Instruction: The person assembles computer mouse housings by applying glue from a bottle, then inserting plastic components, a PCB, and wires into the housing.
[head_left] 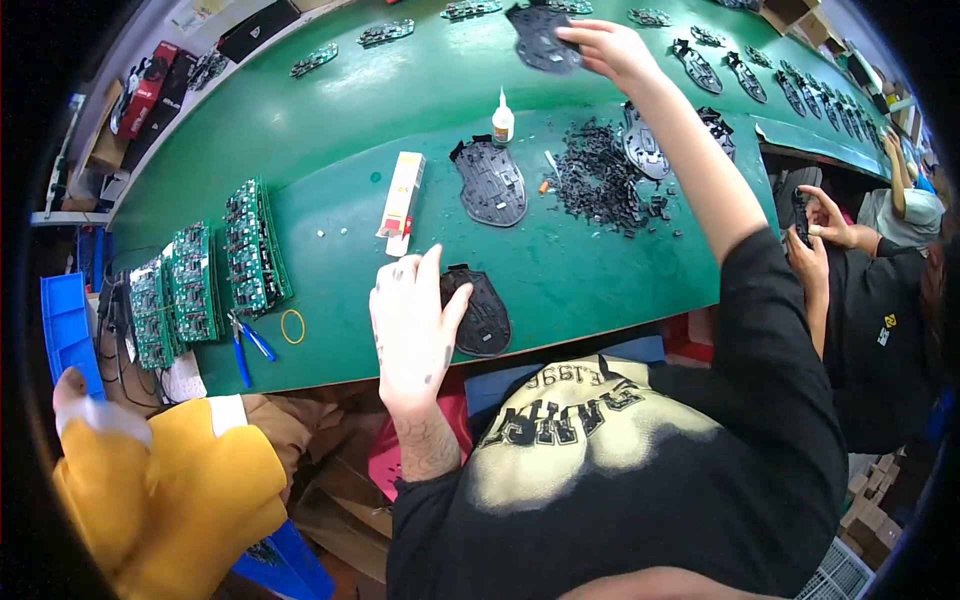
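Note:
High over the far part of the table, my right hand [617, 55] grips a black plastic shell [545, 42] by its right side. My left hand [412, 325] is low over the near edge, fingers stretched and thumb apart. Its thumb overlaps the left edge of a second black shell [484, 318] lying on the table; whether it touches is hard to tell. A third black shell [492, 185] lies farther in, beside a small white glue bottle [503, 120]. To its left is an open white and red carton [402, 200].
Small black parts [605, 175] are heaped at the right, beside another shell [645, 145]. Stacked green circuit boards [255, 245], blue-handled pliers [245, 345] and a rubber band [292, 327] lie left. Co-workers sit on both sides; one's hands [815, 230] hold a black part.

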